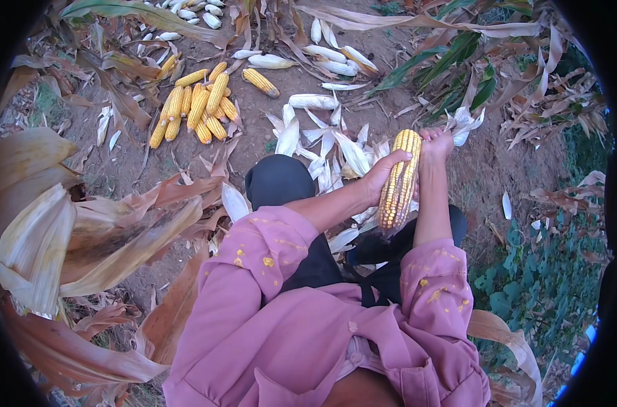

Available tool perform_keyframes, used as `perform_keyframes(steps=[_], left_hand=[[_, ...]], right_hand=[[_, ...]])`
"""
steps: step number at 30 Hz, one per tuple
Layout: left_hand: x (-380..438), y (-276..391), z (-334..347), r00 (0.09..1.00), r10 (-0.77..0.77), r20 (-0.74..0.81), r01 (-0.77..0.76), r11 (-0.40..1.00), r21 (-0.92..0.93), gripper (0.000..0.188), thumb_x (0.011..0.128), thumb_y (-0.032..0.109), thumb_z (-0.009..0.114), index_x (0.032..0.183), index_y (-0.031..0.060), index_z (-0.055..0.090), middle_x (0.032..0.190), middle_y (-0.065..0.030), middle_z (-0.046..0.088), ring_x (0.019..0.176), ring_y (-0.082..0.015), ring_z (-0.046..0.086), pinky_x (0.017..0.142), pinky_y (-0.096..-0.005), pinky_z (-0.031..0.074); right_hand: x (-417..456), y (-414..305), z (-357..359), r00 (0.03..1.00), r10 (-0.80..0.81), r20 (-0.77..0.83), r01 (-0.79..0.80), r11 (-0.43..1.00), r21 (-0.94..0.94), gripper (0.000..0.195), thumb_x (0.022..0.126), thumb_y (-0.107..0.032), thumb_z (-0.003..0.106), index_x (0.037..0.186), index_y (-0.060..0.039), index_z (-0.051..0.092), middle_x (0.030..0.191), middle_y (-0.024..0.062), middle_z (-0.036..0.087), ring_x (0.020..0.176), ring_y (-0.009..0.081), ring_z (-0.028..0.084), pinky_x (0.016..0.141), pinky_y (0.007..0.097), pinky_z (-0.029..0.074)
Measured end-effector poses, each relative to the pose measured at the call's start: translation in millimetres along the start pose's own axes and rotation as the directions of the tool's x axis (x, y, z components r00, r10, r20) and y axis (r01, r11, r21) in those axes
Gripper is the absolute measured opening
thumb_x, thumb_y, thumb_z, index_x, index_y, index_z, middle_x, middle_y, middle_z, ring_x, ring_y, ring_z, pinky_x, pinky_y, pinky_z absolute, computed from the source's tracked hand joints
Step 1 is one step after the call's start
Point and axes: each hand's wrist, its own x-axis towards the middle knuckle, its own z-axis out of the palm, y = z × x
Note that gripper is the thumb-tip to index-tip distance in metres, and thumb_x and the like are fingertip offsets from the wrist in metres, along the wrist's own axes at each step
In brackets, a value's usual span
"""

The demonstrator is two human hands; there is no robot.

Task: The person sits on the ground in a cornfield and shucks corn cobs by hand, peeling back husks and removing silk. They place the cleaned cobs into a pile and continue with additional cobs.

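Note:
A bare yellow ear of corn point(401, 178) with some dark, discoloured kernels slants across my left hand point(380, 177). My left thumb lies along its upper side, and the other fingers are hidden behind it. Close beside its upper end, my right hand point(437, 144) is closed around pale corn husk point(463, 125), which fans out past the fist. Whether that husk is still joined to the ear is hidden by the hand. Below both hands, stripped husks point(351, 152) lie scattered around my knees.
Husked yellow ears point(199, 104) form a pile on the soil at upper left, with a single ear point(260, 82) nearby. Several ears in pale husks point(334, 61) lie farther off. Dry corn leaves point(105, 239) crowd the left side; green vines point(527, 274) cover the lower right.

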Motion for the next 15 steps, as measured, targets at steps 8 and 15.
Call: perform_keyframes(steps=[8,15], left_hand=[[-0.3,2.5,-0.6,1.000,-0.010,0.014,0.011,1.000,-0.016,0.049,0.081,0.038,0.056,0.102,-0.0058,0.051,0.079,-0.0164,0.058,0.066,-0.0263,0.062,0.063,-0.0388,0.056],[-0.5,1.6,2.8,1.000,0.010,-0.004,-0.010,1.000,-0.016,0.050,0.081,0.038,0.055,0.103,-0.0058,0.049,0.077,-0.0171,0.058,0.067,-0.0272,0.062,0.065,-0.0397,0.055]], right_hand=[[-9.4,3.1,21.2,0.995,-0.092,-0.041,0.080,0.970,-0.231,0.018,0.092,-0.021,0.041,0.078,-0.0091,0.038,0.056,-0.0013,0.033,0.040,0.0104,0.028,0.036,0.0249,0.023],[18.6,6.7,7.8,0.998,-0.057,-0.034,0.045,0.953,-0.301,0.019,0.092,-0.024,0.044,0.082,-0.0079,0.040,0.057,-0.0005,0.032,0.040,0.0108,0.028,0.035,0.0263,0.020]])
